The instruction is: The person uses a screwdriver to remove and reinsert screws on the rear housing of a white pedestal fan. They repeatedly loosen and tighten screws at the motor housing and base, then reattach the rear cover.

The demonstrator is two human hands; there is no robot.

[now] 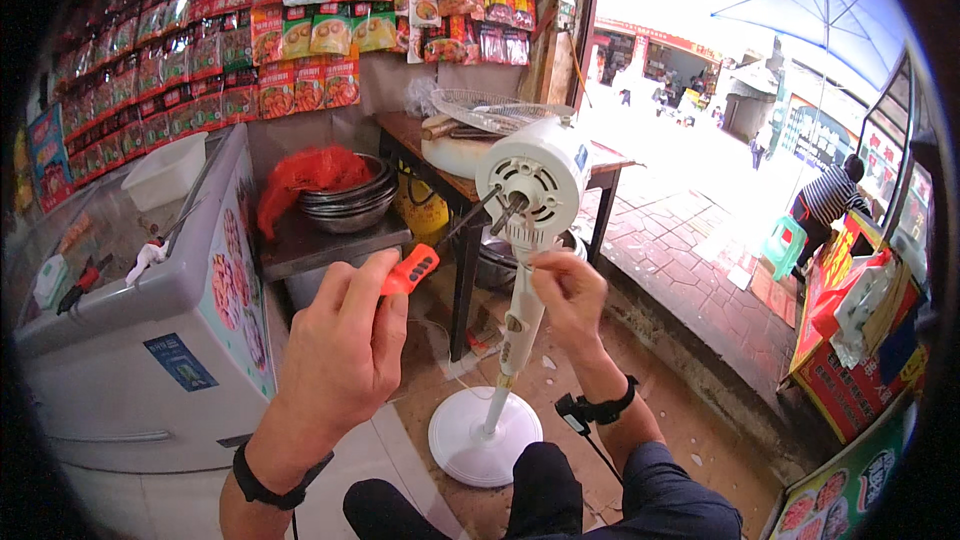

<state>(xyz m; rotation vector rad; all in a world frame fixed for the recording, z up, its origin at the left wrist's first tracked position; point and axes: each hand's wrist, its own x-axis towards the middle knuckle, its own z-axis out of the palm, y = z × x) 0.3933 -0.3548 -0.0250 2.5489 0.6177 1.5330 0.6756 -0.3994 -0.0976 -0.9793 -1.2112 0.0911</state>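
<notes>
A white pedestal fan [550, 172] stands before me without its blades or front guard, its motor shaft bare and pointing toward me. My left hand [335, 350] grips the orange handle of a screwdriver [411, 269]. The dark shank runs up and right, and its tip meets the face of the motor housing near a vent slot. Just under the housing, beside the fan's neck, is my right hand [572, 302]. Its fingers are curled into a pinch; whatever they hold, if anything, is too small to make out. The fan's round base [486, 455] rests on the floor between my knees.
To the left is a chest freezer [170, 340] with a white tub [166, 172] and tools on top. Metal basins [348, 202] with red netting sit behind. A wooden table [458, 186] holds a fan guard [490, 110]. At right, a step edge borders the paving.
</notes>
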